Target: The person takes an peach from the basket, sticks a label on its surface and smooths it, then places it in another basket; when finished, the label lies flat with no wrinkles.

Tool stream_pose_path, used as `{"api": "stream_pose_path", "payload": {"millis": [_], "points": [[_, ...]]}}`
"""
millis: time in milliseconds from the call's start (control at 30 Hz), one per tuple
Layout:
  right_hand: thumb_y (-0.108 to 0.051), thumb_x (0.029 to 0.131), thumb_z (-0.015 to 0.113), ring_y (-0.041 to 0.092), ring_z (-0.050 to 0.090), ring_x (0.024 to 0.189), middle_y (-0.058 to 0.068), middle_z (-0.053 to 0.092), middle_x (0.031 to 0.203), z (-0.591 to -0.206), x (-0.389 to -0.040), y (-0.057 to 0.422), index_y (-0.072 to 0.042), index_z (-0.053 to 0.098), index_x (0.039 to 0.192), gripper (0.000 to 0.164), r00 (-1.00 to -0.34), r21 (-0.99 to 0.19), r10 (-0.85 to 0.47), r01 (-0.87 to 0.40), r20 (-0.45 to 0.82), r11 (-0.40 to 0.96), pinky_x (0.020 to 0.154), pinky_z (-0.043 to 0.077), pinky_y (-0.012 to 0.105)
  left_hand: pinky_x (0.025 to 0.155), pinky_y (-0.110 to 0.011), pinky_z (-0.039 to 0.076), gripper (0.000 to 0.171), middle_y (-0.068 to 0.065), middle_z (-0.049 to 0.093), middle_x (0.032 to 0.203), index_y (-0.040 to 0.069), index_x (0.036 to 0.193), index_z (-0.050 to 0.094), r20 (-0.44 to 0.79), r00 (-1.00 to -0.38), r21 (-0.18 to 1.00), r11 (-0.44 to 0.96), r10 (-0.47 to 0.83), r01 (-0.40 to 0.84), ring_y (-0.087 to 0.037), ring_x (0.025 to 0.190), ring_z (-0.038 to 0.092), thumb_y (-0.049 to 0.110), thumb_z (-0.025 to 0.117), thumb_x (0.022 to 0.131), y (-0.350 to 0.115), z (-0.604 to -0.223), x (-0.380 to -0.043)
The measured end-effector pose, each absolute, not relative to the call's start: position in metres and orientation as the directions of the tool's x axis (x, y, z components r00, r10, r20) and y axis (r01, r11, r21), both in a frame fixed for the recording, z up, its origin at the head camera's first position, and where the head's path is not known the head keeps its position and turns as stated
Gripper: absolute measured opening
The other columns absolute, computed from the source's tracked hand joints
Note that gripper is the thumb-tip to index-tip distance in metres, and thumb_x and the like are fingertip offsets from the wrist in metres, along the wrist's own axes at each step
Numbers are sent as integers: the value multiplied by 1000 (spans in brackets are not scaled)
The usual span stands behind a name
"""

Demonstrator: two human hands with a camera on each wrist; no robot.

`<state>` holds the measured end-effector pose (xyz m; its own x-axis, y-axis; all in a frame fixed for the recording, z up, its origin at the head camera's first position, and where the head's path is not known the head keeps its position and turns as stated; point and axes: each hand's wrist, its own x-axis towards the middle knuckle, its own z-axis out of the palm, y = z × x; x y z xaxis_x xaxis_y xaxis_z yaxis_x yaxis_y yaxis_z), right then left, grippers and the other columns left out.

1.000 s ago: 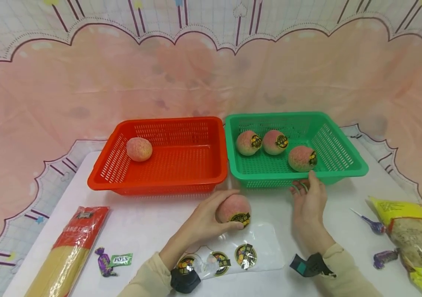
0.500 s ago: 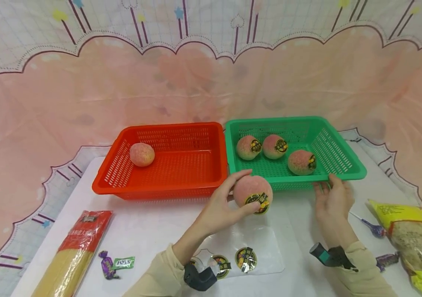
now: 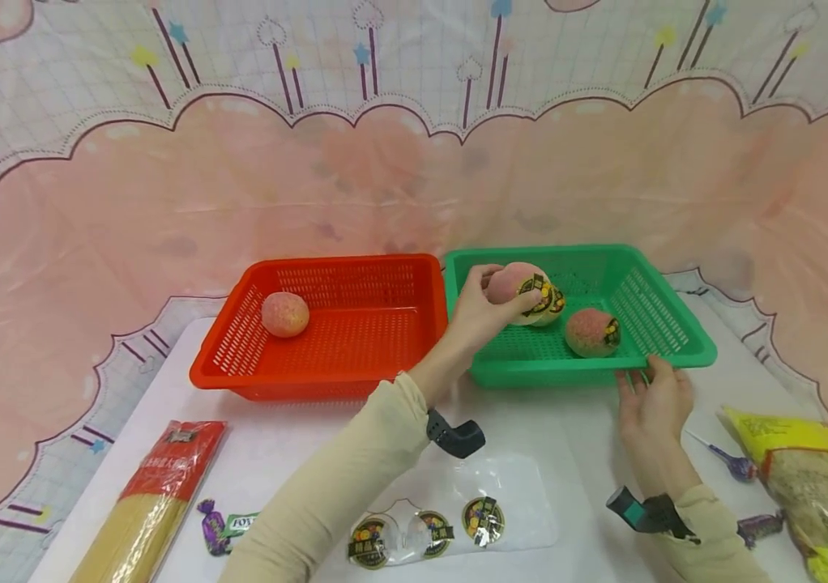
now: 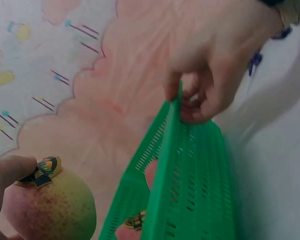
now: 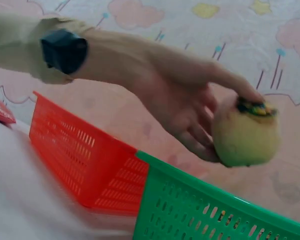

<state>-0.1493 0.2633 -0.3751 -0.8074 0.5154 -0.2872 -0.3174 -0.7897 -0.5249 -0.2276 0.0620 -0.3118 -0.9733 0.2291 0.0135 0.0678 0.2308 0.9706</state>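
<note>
My left hand (image 3: 481,312) holds a pink and yellow peach (image 3: 510,282) above the left part of the green basket (image 3: 552,377). A black and gold sticker is on this peach (image 5: 247,137), and my left thumb lies against it. My right hand (image 3: 653,409) grips the basket's front rim, thumb on top and fingers at the outer wall, as the left wrist view also shows. Inside the basket, a stickered peach (image 3: 592,334) lies toward the front. Another peach (image 3: 554,312) is partly covered by the held one; whatever lies behind my left hand is hidden.
A red basket (image 3: 326,380) with one peach (image 3: 285,314) stands left of the green one. In front lies a clear sticker sheet (image 3: 523,502). Noodles (image 3: 144,502) and wrapped candies (image 3: 213,526) are at left; a lollipop (image 3: 738,465) and a yellow bag (image 3: 815,478) at right.
My left hand has lifted the peach from near the sticker sheet, forward and right, to above the green basket. My right hand has slid right along the front rim and gripped it.
</note>
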Motion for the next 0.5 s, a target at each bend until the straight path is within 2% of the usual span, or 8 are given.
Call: {"api": "stream_pose_path", "payload": {"millis": [100, 233, 333, 500], "points": [[-6, 86, 53, 15, 41, 109, 3, 44, 110, -377, -149, 265, -13, 39, 113, 31, -804, -527, 521, -322, -286, -787, 92, 40, 30, 77, -28, 47, 70, 3, 47, 121, 27, 124, 36, -44, -976, 954, 299, 213, 22, -12, 100, 53, 50, 70, 67, 78, -317, -239], [-7, 87, 52, 16, 40, 104, 4, 45, 110, -378, -150, 266, -12, 40, 113, 29, -803, -528, 520, -319, -290, -787, 86, 43, 30, 81, -32, 47, 74, -2, 47, 123, 21, 130, 34, -122, -965, 941, 336, 234, -38, -16, 106, 52, 44, 71, 69, 98, -328, -249], [-8, 87, 51, 15, 39, 103, 3, 43, 111, -378, -150, 267, -13, 39, 115, 30, -809, -539, 514, -308, -284, -784, 84, 43, 29, 83, -35, 47, 73, -2, 48, 125, 21, 130, 38, -154, -956, 938, 341, 251, -62, -18, 109, 51, 41, 72, 69, 110, -336, -252], [-9, 89, 49, 14, 38, 106, 1, 40, 113, -378, -151, 265, -15, 35, 117, 32, -823, -548, 496, -290, -277, -785, 85, 42, 28, 80, -34, 48, 71, -1, 54, 121, 22, 128, 44, -183, -962, 897, 435, 203, -79, -19, 107, 54, 41, 74, 67, 121, -346, -253]]}}
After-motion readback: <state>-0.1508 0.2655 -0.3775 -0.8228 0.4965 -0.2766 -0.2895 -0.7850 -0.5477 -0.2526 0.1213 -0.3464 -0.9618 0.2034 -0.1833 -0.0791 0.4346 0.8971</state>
